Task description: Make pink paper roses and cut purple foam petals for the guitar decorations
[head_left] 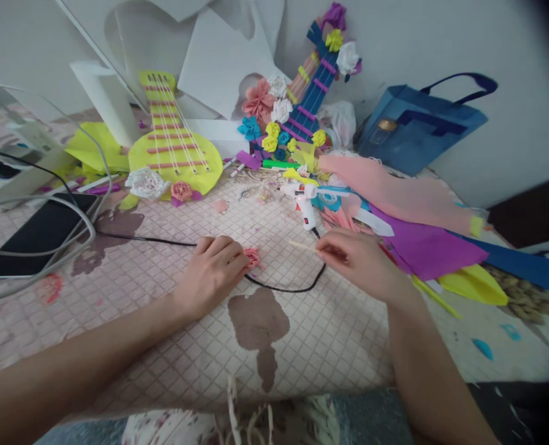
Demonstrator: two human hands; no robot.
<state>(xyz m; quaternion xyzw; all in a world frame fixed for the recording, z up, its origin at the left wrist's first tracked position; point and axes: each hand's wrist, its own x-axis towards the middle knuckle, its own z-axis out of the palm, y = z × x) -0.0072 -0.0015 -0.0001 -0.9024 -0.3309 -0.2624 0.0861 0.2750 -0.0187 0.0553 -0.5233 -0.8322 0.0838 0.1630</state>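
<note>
My left hand (216, 272) rests on the table with its fingers curled around a small pink crepe-paper flower (253, 257), most of which they hide. Between the thumb and fingers of my right hand (360, 259) is a thin pale-yellow stick (301, 246), pointing left toward the flower. A white hot glue gun (305, 207) lies just beyond my right hand. Its black cord (286, 289) loops across the table between my two hands and passes behind the left one.
A yellow paper guitar (175, 151) and a blue one (312, 102) with paper flowers lean at the back. Crepe-paper sheets (389, 185) pile up on the right, near a blue bag (417, 127). At left, a black tablet (37, 232) lies beneath a white cable (86, 238).
</note>
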